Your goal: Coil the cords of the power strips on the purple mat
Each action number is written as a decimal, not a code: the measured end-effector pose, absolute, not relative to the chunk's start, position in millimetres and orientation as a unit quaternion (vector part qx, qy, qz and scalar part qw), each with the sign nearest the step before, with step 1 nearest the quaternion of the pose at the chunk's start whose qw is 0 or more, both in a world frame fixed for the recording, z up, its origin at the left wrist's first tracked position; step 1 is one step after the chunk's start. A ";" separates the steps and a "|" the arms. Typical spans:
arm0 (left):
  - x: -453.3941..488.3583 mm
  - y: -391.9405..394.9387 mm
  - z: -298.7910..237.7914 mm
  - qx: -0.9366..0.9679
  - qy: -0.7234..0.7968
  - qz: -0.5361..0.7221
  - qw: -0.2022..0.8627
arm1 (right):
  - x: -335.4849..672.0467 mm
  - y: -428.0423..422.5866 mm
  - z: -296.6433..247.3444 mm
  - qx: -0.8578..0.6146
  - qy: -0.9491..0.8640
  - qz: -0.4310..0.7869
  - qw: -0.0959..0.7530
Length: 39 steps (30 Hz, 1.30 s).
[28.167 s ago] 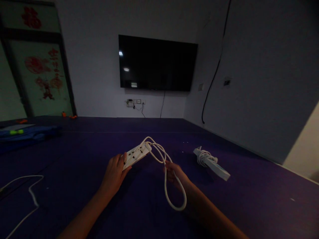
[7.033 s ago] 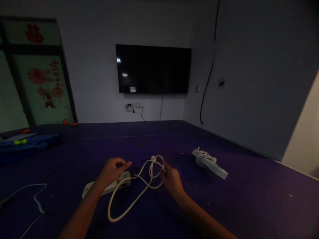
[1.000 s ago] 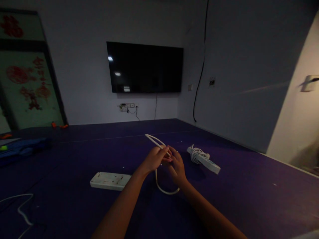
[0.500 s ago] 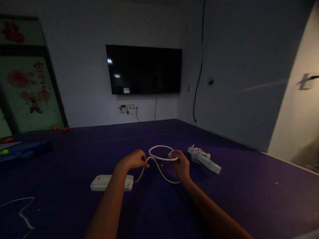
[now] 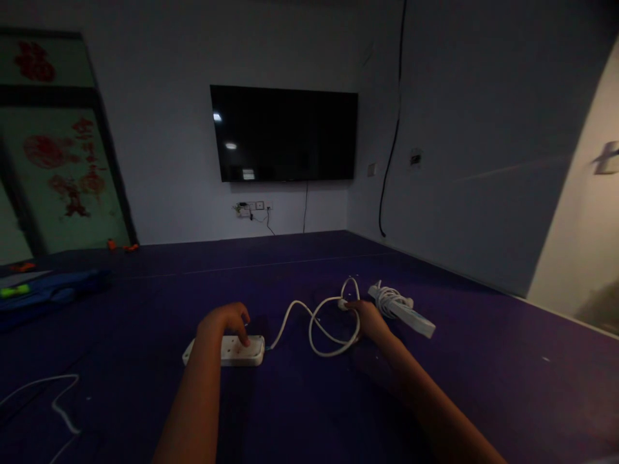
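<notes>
A white power strip [image 5: 246, 352] lies flat on the purple surface, socket holes facing up. Over it is my left hand [image 5: 226, 320], fingers apart and bent, one fingertip at the strip's top; whether it presses there I cannot tell. A white cord [image 5: 291, 308] runs from the strip's right end into loose loops. My right hand [image 5: 370, 319] is closed on this cord close to its plug [image 5: 342, 304]; the fingertips are partly hidden. Just beyond that hand rests a second power strip [image 5: 411, 317], its own cord [image 5: 388, 301] wound around it.
Another white cable [image 5: 60, 407] trails over the purple surface [image 5: 300, 412] at lower left. Dark blue cloth [image 5: 62, 287] and small orange things [image 5: 129, 247] lie farther left. A television [image 5: 285, 135] hangs on the far wall; a black cable [image 5: 391, 154] dangles at the right.
My left hand has let go of the cord and moved left, down to the strip. Socket holes now show on the strip's top. The cord loops have shifted right and lower.
</notes>
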State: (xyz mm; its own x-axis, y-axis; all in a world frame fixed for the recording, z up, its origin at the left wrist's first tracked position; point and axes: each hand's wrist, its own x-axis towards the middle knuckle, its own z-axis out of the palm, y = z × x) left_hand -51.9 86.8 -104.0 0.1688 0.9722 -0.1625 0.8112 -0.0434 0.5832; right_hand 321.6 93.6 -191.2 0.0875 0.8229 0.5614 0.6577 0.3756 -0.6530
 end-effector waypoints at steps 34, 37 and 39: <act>-53.0 56.5 -46.4 0.797 0.503 0.305 0.137 | 153.8 62.1 -30.1 -0.451 -0.758 0.087 0.463; -40.0 48.6 -34.0 0.780 0.508 0.366 0.011 | 163.6 55.1 -23.9 -0.393 -0.714 0.167 0.555; -37.5 41.2 -27.4 0.767 0.508 0.391 -0.034 | 169.1 50.9 -19.5 -0.329 -0.706 0.213 0.590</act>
State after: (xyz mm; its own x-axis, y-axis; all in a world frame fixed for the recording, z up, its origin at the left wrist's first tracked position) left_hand -37.5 41.2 -27.4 0.1781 0.7526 0.6340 0.8056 -0.4815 0.3452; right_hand 169.1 50.9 -19.5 -0.0880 0.7162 0.6923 0.2140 0.6924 -0.6891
